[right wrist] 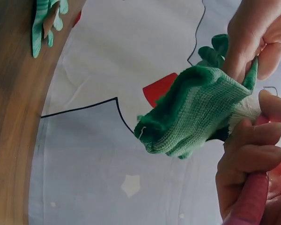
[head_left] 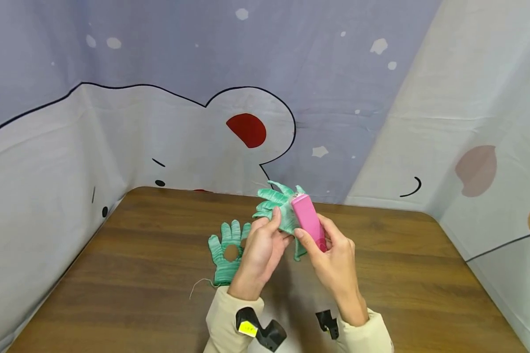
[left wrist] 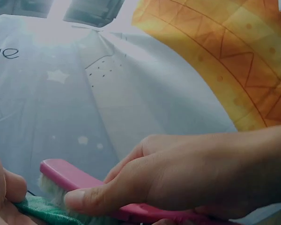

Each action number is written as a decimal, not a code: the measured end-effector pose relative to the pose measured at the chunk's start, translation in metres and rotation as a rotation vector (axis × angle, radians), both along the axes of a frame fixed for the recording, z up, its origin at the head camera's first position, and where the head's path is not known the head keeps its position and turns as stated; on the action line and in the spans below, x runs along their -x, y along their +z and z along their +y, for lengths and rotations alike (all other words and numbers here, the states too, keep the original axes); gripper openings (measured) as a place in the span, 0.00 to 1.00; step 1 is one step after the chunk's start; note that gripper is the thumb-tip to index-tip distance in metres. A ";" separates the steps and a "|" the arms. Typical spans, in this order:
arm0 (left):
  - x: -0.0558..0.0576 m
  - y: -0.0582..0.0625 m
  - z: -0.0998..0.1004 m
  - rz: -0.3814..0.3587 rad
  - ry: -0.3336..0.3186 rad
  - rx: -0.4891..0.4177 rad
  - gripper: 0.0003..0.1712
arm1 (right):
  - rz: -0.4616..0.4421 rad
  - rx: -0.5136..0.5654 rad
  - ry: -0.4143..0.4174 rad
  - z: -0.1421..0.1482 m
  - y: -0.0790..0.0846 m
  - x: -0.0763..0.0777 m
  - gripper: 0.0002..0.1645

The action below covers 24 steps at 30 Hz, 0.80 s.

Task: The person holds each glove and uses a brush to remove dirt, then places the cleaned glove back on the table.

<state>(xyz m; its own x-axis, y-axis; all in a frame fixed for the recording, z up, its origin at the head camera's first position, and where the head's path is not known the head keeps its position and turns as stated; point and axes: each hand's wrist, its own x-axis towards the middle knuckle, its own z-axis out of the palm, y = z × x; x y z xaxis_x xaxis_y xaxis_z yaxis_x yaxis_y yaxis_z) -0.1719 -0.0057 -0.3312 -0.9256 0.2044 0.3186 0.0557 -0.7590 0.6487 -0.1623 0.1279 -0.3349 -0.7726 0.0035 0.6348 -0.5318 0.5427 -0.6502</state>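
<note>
**Pink brush (head_left: 308, 218) against the held glove (head_left: 286, 218)**

On my feed, a printed curtain (head_left: 256, 49) fills the space behind the pink brush, and a wooden table (head_left: 150, 264) lies beneath it. The right hand (head_left: 339, 264) is clamped around the brush, blocking much of it in my left wrist view. Left of the brush, the left hand (head_left: 257, 255) pinches the held glove, whose fabric touches the bristles (left wrist: 51, 187). Farther left of the brush I see the flat glove (head_left: 225, 269) on the table, partly covered by the left hand; a loose thread (head_left: 198, 282) trails from its cuff.
</note>
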 end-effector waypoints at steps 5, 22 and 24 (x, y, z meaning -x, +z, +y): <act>-0.001 0.003 -0.001 -0.017 0.030 0.090 0.26 | -0.027 0.047 0.005 0.005 0.001 0.002 0.24; 0.017 -0.023 -0.002 0.004 0.100 0.174 0.21 | -0.262 0.215 0.029 0.020 0.012 0.001 0.21; 0.033 -0.044 0.000 0.040 0.114 0.147 0.19 | -0.265 0.215 0.016 0.025 0.003 0.007 0.21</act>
